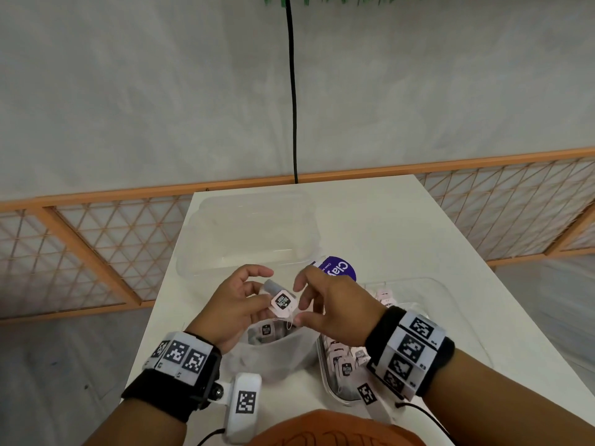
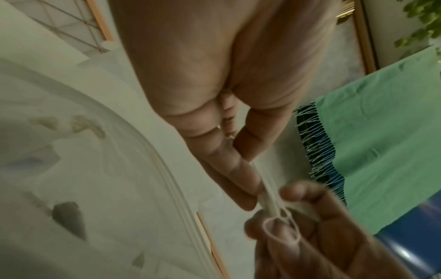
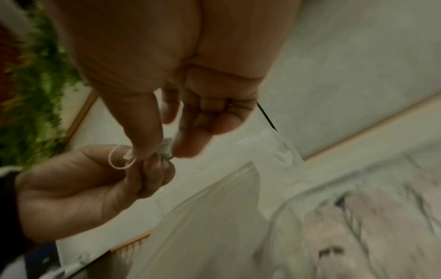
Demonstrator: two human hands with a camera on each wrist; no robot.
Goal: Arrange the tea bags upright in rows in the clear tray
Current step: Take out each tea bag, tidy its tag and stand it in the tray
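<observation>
**Both hands on one tea bag, mid-air**

Left hand (image 1: 240, 305) and right hand (image 1: 325, 305) meet above the table (image 1: 402, 226) — wrists level, fingers curled inward. Left thumb and fingers pinch the tea bag (image 1: 282, 300) by its tag; right fingertips pinch its string loop (image 3: 120, 158). Bag sits over an open pouch (image 1: 277, 349), left of the tray (image 1: 450, 304) — bags there lie jumbled.

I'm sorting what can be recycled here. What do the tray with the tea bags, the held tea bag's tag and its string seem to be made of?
Clear tray: looks like thin glossy clear plastic, since the table shows through its walls.
Tag: seemingly matte printed paper or thin card, pale pink with a dark logo; left hand holds it.
String: white twisted thread, probably cotton, curling limply in a loop beside right hand.
</observation>
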